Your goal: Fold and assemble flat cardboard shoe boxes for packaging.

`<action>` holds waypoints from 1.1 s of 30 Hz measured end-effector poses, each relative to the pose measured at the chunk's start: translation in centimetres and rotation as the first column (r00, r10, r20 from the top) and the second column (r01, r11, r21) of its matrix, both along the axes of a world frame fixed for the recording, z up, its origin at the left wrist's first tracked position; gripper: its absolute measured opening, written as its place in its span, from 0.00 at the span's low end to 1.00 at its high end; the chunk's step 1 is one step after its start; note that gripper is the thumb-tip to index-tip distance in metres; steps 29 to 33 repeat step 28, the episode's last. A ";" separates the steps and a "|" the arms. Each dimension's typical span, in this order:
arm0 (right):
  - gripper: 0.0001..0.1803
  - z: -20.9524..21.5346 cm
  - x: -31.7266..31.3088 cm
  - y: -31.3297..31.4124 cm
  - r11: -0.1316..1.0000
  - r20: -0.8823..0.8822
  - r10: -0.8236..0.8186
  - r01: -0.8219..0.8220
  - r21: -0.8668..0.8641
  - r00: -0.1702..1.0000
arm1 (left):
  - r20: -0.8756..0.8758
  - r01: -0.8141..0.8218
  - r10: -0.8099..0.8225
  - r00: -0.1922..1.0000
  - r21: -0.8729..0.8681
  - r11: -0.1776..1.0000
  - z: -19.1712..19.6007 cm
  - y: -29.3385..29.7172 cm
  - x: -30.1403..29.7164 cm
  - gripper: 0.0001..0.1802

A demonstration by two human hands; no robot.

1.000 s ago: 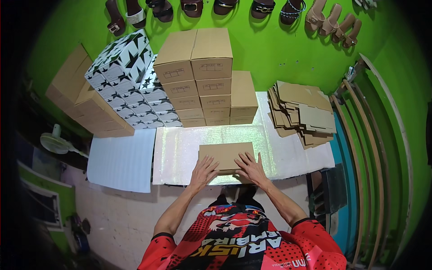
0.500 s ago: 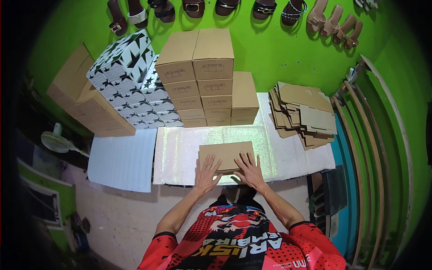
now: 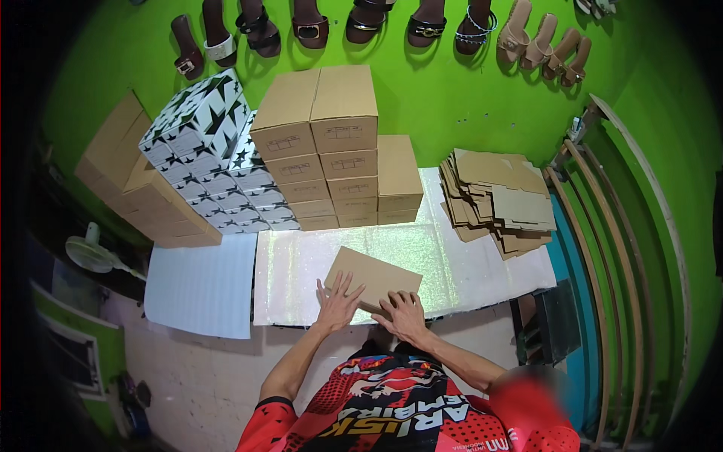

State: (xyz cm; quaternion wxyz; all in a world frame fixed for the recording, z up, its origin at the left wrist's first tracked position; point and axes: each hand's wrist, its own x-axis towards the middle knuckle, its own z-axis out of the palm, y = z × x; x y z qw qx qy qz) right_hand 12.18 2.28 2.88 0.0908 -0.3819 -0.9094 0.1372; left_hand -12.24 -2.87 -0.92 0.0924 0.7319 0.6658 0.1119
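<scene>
A plain brown cardboard box lies turned at an angle near the front edge of the shiny table cover. My left hand rests at the box's left end, its fingers spread over the top. At the near right corner, my right hand has its fingers bent over the edge and grips it. The box's underside is hidden.
Brown boxes stand stacked at the back, beside white boxes with black stars. Flattened cardboard is piled at the right. Sandals hang on the green wall. A fan stands at the left.
The box has turned clockwise, its right end swinging nearer to me. My right hand has gone from lying flat on top to bending round the near right corner. The view has tilted slightly.
</scene>
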 end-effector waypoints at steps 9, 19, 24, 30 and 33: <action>0.43 -2.3 0.9 4.8 0.997 -0.006 -0.039 0.039 0.066 0.999 | 0.216 -0.256 0.243 0.946 0.037 0.966 -1.1 0.2 3.2 0.30; 0.44 -1.4 5.1 -3.8 0.998 -0.010 0.040 -0.040 -0.039 0.999 | 0.676 -0.234 0.217 0.704 -0.067 0.970 -1.0 1.8 3.5 0.31; 0.44 -2.8 4.3 -4.0 0.997 0.047 -0.049 0.046 0.055 0.998 | 0.543 0.087 -0.019 0.839 -0.100 0.991 -0.7 0.5 5.1 0.42; 0.48 -2.6 3.5 -4.4 0.996 0.179 -0.092 0.086 0.038 0.980 | 0.477 0.238 -0.249 0.843 0.085 0.968 -1.6 -3.2 5.6 0.52; 0.48 -2.6 3.5 -4.4 0.996 0.179 -0.092 0.086 0.038 0.980 | 0.477 0.238 -0.249 0.843 0.085 0.968 -1.6 -3.2 5.6 0.52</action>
